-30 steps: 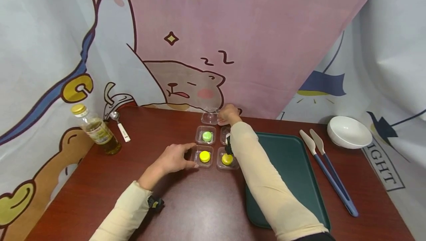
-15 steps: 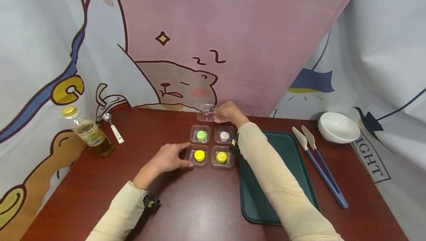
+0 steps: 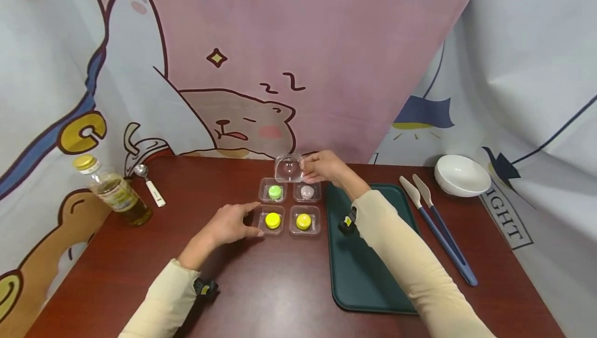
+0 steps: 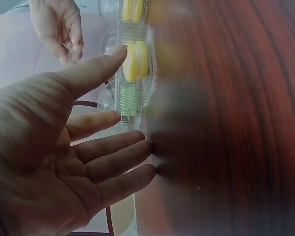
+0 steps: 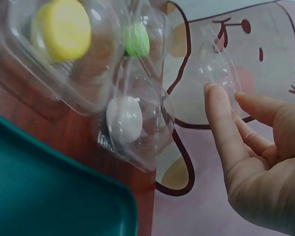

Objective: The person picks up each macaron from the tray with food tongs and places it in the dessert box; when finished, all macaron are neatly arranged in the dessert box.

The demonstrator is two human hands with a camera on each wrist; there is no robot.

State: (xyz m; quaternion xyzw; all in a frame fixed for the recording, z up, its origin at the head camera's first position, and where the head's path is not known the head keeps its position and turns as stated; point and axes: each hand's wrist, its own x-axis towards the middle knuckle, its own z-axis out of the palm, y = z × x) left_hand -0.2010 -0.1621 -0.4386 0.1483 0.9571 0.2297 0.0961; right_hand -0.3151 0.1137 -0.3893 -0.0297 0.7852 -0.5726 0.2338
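Note:
My right hand point(image 3: 324, 167) pinches a clear plastic lid point(image 3: 289, 168) by its right edge, holding it up behind the boxes; in the right wrist view the lid point(image 5: 219, 69) is between thumb and fingers. Several small clear boxes stand in two rows. At the back are a green macaron point(image 3: 274, 192) and a pale macaron point(image 3: 307, 192). In front are a yellow macaron point(image 3: 272, 220) and another yellow macaron point(image 3: 303, 221). My left hand point(image 3: 228, 224), its fingers extended, rests beside the front left box point(image 3: 261, 229), thumb and forefinger at its edges. Whether they press it, I cannot tell.
A dark green tray point(image 3: 368, 281) lies right of the boxes, partly under my right forearm. Beyond it are blue-handled tongs point(image 3: 443, 234) and a white bowl point(image 3: 462, 174). On the left stand an oil bottle point(image 3: 116, 195) and a measuring spoon point(image 3: 151, 186). A printed cloth point(image 3: 345, 68) hangs behind.
My right hand has pulled back from over the back right box, uncovering it, and has lifted the clear lid, now tilted closer to the boxes. The left hand stays beside the front left box.

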